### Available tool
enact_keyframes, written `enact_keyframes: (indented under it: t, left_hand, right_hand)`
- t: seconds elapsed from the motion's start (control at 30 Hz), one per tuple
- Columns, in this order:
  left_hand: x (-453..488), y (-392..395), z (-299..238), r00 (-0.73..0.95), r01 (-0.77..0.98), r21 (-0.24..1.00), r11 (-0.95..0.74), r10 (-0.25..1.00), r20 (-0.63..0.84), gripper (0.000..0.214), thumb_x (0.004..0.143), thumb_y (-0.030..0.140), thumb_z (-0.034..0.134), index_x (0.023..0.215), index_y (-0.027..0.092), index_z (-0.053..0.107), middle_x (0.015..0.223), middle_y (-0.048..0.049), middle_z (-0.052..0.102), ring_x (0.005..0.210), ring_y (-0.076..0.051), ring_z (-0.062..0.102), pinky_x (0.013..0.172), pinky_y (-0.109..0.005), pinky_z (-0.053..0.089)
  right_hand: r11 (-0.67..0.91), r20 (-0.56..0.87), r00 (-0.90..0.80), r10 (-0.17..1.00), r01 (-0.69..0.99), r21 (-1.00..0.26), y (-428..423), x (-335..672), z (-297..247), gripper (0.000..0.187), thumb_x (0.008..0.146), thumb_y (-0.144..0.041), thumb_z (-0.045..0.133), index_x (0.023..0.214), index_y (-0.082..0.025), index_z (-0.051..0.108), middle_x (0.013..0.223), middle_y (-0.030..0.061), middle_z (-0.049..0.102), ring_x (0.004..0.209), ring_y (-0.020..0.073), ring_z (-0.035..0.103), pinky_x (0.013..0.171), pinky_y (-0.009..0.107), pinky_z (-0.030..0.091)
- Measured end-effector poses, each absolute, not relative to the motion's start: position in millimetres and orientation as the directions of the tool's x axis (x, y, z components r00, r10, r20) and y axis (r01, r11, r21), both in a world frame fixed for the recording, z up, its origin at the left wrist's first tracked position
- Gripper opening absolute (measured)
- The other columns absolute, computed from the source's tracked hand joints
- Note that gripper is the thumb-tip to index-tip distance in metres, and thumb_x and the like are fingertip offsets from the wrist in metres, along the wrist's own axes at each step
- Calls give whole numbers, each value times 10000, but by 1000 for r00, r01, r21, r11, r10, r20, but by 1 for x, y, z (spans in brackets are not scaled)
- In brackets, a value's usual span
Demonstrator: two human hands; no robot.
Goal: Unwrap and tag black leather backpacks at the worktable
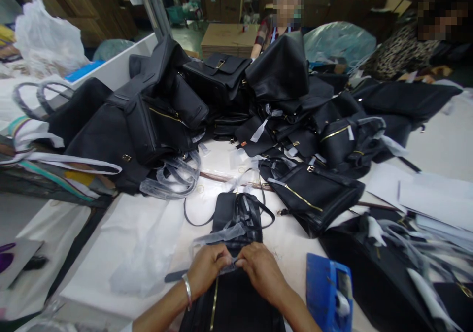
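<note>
Black leather-like bag [247,300] with a gold zip [214,305] running lengthwise down its face lies right in front of me on the white tabletop [148,248], its lower part between my forearms. My left hand [207,268] and right hand [258,270] meet over it, nearly touching, both closed with thumb and fingers pinching at a small part of it (too small to tell whether that is a strap end or its wrapping). A silver-coloured bangle [187,291] sits on my left wrist, and a flat dark strap [175,276] pokes out to the left of it. Just beyond my fingertips lies a crumpled strip of clear plastic film [225,234], and further on a thin black cord-like strap [190,218] loops out over the table. Near my right forearm stands a blue plastic holder with a white roll [328,292]. Past it, on the right, lie more black pieces with pale wrapping; ahead and to the right is a black bag with a slanting gold zip [321,194]. Across the far side, black bags are heaped in a pile [229,85], with film-wrapped handles [177,177] hanging out at its left front. Behind the pile is a person in a checked shirt [263,32], near a stack of flat brown cardboard [225,36].
</note>
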State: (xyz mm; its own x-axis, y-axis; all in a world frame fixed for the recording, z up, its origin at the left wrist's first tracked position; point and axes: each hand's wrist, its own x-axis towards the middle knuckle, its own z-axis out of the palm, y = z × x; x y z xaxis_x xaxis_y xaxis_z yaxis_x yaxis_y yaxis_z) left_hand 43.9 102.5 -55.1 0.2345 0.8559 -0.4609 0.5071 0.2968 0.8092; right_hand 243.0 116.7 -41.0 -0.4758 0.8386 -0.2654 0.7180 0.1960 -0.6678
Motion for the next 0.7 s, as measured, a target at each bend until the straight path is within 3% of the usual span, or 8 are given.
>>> enact_keyframes:
  t: [0.07, 0.17, 0.27, 0.37, 0.43, 0.53, 0.63, 0.7]
  left_hand:
    - [52, 112, -58, 242, 509, 816, 274, 864, -441, 182, 804, 297, 538, 717, 184, 650, 663, 6, 631, 650, -168, 546, 603, -247, 339]
    - [60, 128, -61, 224, 509, 820, 261, 880, -419, 191, 818, 310, 529, 738, 188, 653, 671, 11, 639, 652, -171, 553, 608, -249, 341]
    - [64, 143, -69, 172, 541, 808, 235, 909, -380, 194, 822, 319, 528, 741, 187, 644, 663, 24, 630, 653, -167, 557, 616, -246, 342]
    - [67, 154, -79, 145, 568, 798, 200, 930, -337, 167, 811, 289, 535, 722, 187, 633, 691, 15, 616, 691, -169, 559, 644, -251, 357]
    - [69, 158, -85, 145, 573, 798, 186, 936, -322, 139, 795, 251, 542, 704, 187, 625, 737, 2, 601, 739, -174, 559, 683, -260, 375]
    - [72, 159, -91, 136, 563, 813, 152, 952, -273, 100, 773, 198, 549, 709, 185, 624, 910, -31, 590, 857, -185, 562, 788, -287, 400]
    - [72, 156, -93, 139, 547, 831, 105, 967, -213, 77, 764, 174, 567, 725, 190, 631, 1146, -59, 553, 1034, -216, 523, 914, -339, 383]
    - [71, 155, -93, 188, 541, 838, 67, 962, -199, 66, 766, 175, 581, 729, 199, 630, 1170, -57, 571, 1083, -231, 495, 949, -364, 367]
  right_hand:
    - [161, -262, -435, 861, 724, -671, 121, 240, -45, 95, 865, -205, 542, 934, -232, 601, 856, 15, 625, 860, 200, 541, 769, 308, 398]
    - [106, -236, -348, 908, 733, -672, 132, 242, -53, 319, 878, -217, 525, 1196, -213, 489, 868, 31, 617, 865, 210, 548, 797, 327, 422]
    - [104, -168, -251, 953, 795, -598, 148, 244, -66, 406, 915, -234, 460, 1313, -186, 396, 965, 78, 602, 912, 229, 547, 830, 360, 429]
    - [128, -129, -212, 969, 872, -472, 161, 243, -80, 383, 897, -165, 449, 1276, -214, 471, 1071, 115, 549, 980, 250, 521, 840, 371, 423]
    - [135, -159, -224, 961, 890, -436, 165, 242, -86, 343, 861, -112, 469, 1170, -230, 560, 1027, 104, 541, 965, 247, 516, 827, 359, 423]
    - [142, -185, -249, 951, 879, -456, 167, 244, -88, 309, 807, -57, 497, 1036, -231, 609, 980, 81, 536, 952, 230, 509, 837, 339, 416]
    - [178, -176, -306, 936, 839, -515, 165, 248, -83, 321, 791, -39, 499, 1019, -243, 594, 985, 59, 533, 952, 212, 506, 839, 318, 411]
    - [202, -179, -356, 917, 804, -560, 163, 250, -80, 324, 790, -34, 497, 1015, -249, 587, 993, 45, 531, 947, 199, 509, 826, 299, 417]
